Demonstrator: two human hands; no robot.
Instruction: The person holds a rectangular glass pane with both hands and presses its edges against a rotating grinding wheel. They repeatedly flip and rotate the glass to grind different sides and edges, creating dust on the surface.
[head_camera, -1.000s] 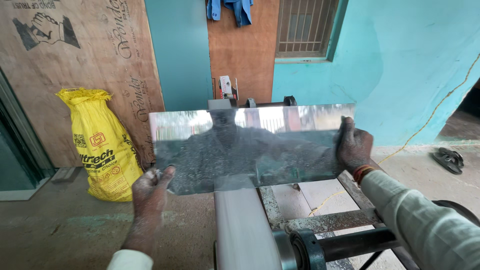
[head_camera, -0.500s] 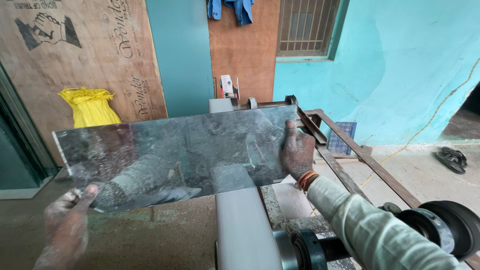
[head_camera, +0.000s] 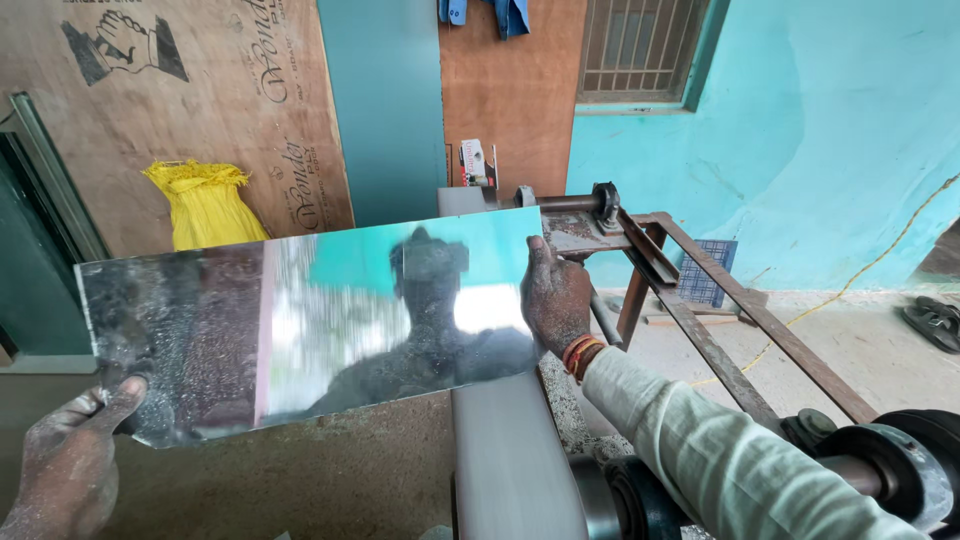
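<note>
steel sheet (head_camera: 310, 325) hides belt (head_camera: 510, 470), yellow sack (head_camera: 205, 205) behind.

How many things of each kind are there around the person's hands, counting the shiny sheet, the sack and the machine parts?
Shiny rectangular metal sheet, held by left hand and right hand: 1
Yellow woven sack: 1
Grey sanding belt: 1
Rusty steel frame: 1
Dark sandals on the floor: 1
Total: 5

left hand (head_camera: 65, 465): wrist cut off by bottom edge | right hand (head_camera: 555, 295): fingers hidden behind metal sheet (head_camera: 300, 325) (reflection blurred) | yellow sack (head_camera: 205, 205): lower part hidden by sheet | belt (head_camera: 510, 470): cut off below
</note>
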